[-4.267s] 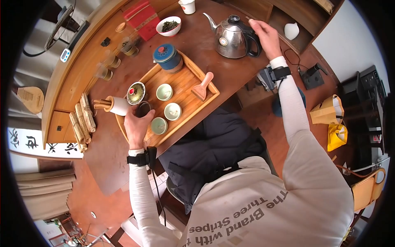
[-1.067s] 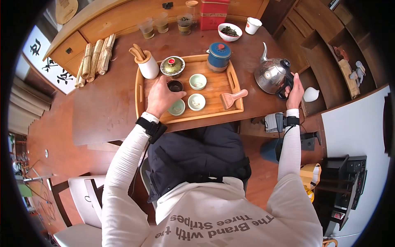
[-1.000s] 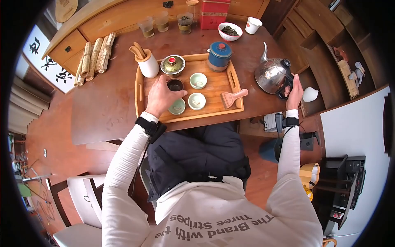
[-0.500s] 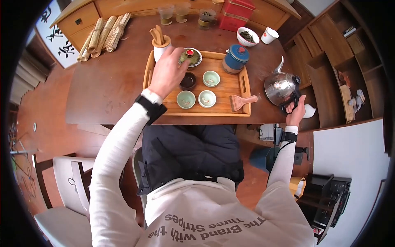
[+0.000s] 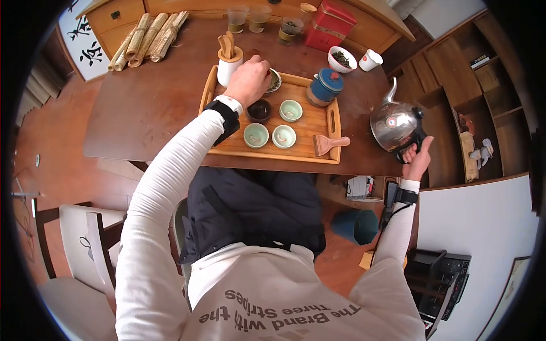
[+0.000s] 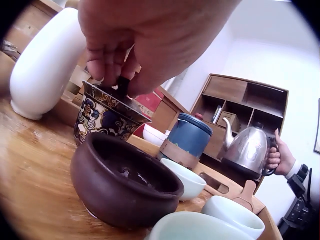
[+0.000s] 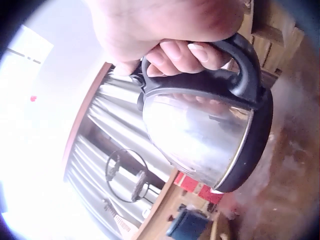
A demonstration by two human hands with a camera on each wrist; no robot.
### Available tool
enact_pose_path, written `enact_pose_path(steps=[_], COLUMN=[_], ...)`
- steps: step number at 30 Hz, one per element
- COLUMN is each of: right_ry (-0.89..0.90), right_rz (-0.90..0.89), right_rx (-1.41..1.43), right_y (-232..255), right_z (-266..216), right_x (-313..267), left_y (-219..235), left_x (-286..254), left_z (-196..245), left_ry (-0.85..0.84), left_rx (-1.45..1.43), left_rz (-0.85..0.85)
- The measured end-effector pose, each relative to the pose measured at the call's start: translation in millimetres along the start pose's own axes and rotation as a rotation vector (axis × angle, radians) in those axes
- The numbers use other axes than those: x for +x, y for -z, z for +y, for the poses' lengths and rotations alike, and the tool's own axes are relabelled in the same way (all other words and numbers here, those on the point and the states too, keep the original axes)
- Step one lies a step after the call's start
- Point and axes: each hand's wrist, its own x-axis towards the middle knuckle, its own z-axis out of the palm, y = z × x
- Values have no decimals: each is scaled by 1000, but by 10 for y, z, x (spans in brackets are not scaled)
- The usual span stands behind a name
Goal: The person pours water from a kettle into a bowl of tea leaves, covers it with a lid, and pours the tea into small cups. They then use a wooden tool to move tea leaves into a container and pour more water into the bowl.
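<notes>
"What is the left hand (image 5: 249, 79) doing?"

"It pinches the knob (image 6: 122, 86) of the lid (image 5: 275, 81) with thumb and fingers. They are closed on it, with no big gap. The lid is at the top of the fancy cup (image 6: 102, 119). I can't tell if it sits flat."

"Where is that on the tray (image 5: 300, 156)?"

"At twelve o'clock. The brown bowl (image 5: 259, 111) is near it, at seven o'clock from the lid."

"And the right hand (image 5: 417, 160)?"

"It has its fingers curled round the black handle (image 5: 419, 135) of the kettle (image 5: 392, 126). The kettle is off the tray, at three o'clock, and its spout (image 5: 391, 91) points to twelve. I can't tell if its bottom touches the table (image 5: 128, 113)."

"What else is on the tray?"

"The white jar (image 5: 228, 69) with sticks (image 5: 226, 45) in it is at eleven. The blue pot (image 5: 325, 88) is at two. The pink brush (image 5: 330, 145) lies at four. Three green cups (image 5: 290, 111) are near the brown bowl."

"And past the tray?"

"The bowl of leaves (image 5: 342, 59) and the white cup (image 5: 370, 60) are side by side, at one to two o'clock."
</notes>
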Motion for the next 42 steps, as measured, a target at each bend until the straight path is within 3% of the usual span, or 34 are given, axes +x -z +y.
enact_pose_path(steps=[6,7,9,10,12,16,18,21,24,30,42], right_ry=[53,47,75,69,52,74,99,159,202,367,582], right_rz=[-144,-197,-210,-324,-483,-565,-616,-670,-720,-788,-824], right_rx=[66,70,49,6,-74,-290,-378,-539,-650,-953,-1169], right_y=[-318,-396,-608,-660,-779,-1120,-1289,-1564,-1775,-2020,-2351], right_z=[-856,-964,-1117,-1153,-1199,-1223,-1201,-1179,-1183,-1269,-1459], right_x=[-367,-409,-516,-511,-496,-563,-591,-697,-699,-617,-747], left_y=[242,302,521,489,553,598,642,520,459,408,359], left_x=[39,4,-206,-343,-689,-1210,-1363,-1495,-1542,-1533,-1547], left_z=[118,137,244,116,26,10,99,69,55,80,43], left_ry=[-15,24,304,355,385,463,439,233,183,164,130], left_rx=[-205,-285,-547,-713,-711,-557,-452,-333,-225,-134,-86], left_rz=[275,312,269,272,320,369,337,385,366,426,454])
